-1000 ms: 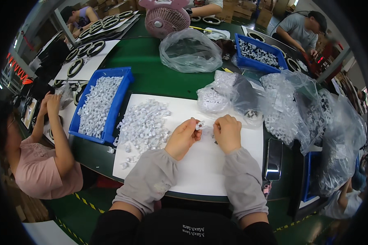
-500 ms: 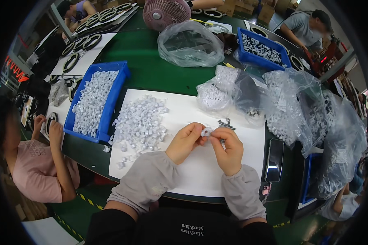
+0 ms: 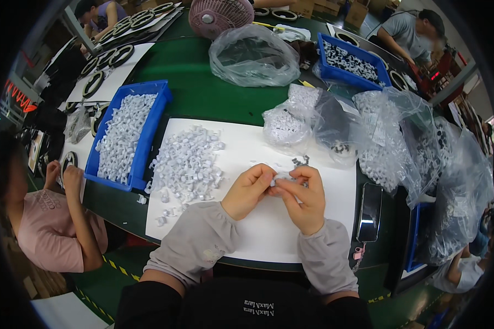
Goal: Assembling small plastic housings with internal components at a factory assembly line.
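While the left hand (image 3: 246, 193) pinches a small white part (image 3: 273, 182) (partly covered by fingers) in the head view, the right hand (image 3: 306, 200) adjoins it at three o'clock, grip indeterminable. Loose white parts (image 3: 187, 160) lie at the left hand's ten o'clock.

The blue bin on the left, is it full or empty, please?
Well filled: small white parts lie heaped across the blue bin, hiding its floor.
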`<state>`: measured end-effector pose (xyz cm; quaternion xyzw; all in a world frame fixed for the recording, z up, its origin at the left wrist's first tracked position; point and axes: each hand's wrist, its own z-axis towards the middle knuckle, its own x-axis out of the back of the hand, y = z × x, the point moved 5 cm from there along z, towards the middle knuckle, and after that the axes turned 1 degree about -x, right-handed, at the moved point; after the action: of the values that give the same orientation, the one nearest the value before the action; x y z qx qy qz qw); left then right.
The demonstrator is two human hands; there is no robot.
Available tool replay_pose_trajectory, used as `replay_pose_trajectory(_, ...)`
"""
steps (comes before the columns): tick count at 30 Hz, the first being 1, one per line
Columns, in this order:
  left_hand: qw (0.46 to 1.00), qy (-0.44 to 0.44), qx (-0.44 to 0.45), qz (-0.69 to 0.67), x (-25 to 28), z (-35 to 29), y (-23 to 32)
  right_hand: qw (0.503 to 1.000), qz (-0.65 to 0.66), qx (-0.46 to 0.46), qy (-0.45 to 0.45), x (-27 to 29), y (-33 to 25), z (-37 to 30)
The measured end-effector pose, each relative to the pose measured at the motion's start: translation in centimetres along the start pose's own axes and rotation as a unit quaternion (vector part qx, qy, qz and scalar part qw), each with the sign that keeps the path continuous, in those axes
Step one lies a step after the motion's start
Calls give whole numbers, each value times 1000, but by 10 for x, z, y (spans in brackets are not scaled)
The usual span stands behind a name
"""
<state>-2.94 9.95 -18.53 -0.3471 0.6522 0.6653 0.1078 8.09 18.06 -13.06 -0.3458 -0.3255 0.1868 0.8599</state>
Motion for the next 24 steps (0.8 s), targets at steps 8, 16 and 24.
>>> replay_pose_trajectory(8, 995, 16, -32, -88, 4, -3, 6, 997, 5, 56, -46, -7, -13, 7)
replay_pose_trajectory(16, 998, -47, -36, -30, 1, -3, 11, 995, 30, 63, -68, -7, -2, 6)
replay_pose_trajectory(24, 995, -51, -38, -83, -4, 3, 19, 988, -144, -42, -37, 16, 61, 19)
